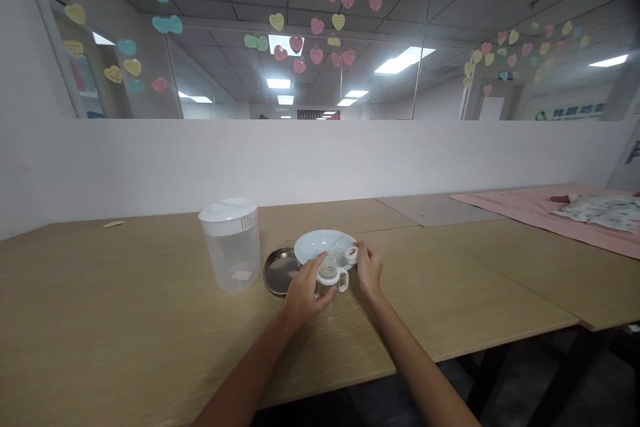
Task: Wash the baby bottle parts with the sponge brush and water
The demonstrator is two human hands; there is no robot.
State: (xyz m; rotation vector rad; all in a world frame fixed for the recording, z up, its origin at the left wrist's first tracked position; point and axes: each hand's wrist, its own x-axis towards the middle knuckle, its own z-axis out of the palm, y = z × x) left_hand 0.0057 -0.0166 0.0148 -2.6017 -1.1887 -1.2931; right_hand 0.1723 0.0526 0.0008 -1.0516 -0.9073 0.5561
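My left hand [306, 290] is wrapped round a clear baby bottle [328, 272] with a white collar and a white side handle. To its right, my right hand [369, 268] pinches a small white ring-shaped piece [351, 255], held over the right edge of a white oval plate [313, 240]. Behind the bottle, a clear rounded piece [340, 256] shows at the plate, partly hidden. A round dark metal tray [281, 271] lies left of the plate, its right side partly behind my left hand.
A tall translucent bucket [233, 250] with a white lid stands left of the tray. Pink cloth [520, 213] with patterned fabric [603, 210] covers the table's far right. A white wall [310, 160] with glass above runs behind. The table's front edge is near my forearms.
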